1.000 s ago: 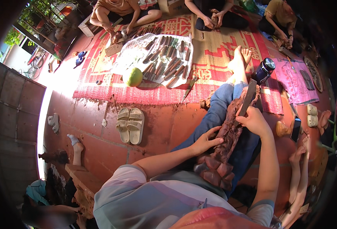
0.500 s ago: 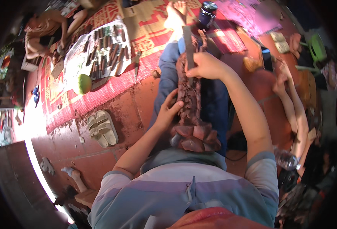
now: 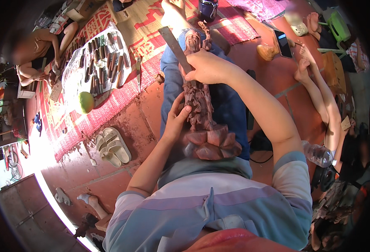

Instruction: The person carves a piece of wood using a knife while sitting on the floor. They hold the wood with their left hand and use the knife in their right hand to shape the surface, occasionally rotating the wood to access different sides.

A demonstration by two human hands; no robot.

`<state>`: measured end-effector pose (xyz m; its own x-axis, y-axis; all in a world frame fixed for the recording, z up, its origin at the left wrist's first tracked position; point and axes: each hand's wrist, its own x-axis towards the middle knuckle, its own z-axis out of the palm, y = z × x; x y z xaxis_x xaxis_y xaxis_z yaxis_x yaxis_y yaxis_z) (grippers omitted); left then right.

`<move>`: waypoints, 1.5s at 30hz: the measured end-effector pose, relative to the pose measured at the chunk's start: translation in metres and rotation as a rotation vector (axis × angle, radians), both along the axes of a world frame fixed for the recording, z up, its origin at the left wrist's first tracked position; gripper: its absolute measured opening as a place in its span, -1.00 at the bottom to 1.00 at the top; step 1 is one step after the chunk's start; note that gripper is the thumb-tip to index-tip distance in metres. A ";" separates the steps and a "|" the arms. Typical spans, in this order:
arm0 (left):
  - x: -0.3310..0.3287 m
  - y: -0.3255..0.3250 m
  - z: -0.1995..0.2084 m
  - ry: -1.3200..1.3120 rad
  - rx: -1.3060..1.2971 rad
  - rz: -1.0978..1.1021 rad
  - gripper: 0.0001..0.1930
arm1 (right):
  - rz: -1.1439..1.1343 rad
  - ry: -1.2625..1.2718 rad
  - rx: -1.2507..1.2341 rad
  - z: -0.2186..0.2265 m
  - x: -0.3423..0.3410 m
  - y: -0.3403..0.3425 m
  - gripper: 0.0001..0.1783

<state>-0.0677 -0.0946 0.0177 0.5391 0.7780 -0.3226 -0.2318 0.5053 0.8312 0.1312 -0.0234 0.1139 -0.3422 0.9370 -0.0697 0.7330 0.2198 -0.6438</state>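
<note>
A carved reddish-brown wooden statue [image 3: 198, 111] of a bearded figure lies along my legs. Its rocky base [image 3: 212, 145] is against my lap, its head pointing away. My left hand [image 3: 177, 117] wraps around the statue's left side, thumb on the carved folds. Above the figure's chest, my right hand [image 3: 206, 67] is closed on a long flat dark strip [image 3: 172, 45], file-like in shape. The strip slants up to the left beside the carved face. Its lower end is partly hidden by my fingers.
Left, many-handled carving tools [image 3: 109, 59] lie on a white cloth atop a red patterned mat [image 3: 105, 111], near a green round fruit [image 3: 85, 102]. Sandals [image 3: 113, 147] sit on the tiles. A dark jar [image 3: 208, 10] stands ahead; a phone [image 3: 283, 43] and plastic bottle [image 3: 318, 153] are right. Other people sit nearby.
The flat strip has swung from nearly upright to slanting left, and my right hand has moved slightly left. The statue's face now shows. My left hand keeps its hold; the whole view has shifted.
</note>
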 end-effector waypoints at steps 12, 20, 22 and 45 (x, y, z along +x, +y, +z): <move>0.000 -0.002 -0.005 0.029 0.015 -0.018 -0.30 | -0.125 -0.102 -0.133 0.011 -0.005 0.012 -0.81; -0.004 -0.001 -0.011 0.045 0.053 -0.037 -0.29 | -0.100 0.181 -0.077 0.000 0.007 0.007 -0.81; 0.000 -0.001 -0.007 0.013 0.060 -0.027 -0.28 | -0.149 0.261 -0.215 -0.004 0.013 0.008 -0.87; -0.006 0.009 0.007 0.024 -0.019 -0.123 -0.18 | -0.099 0.381 -0.263 -0.001 0.028 -0.011 -0.85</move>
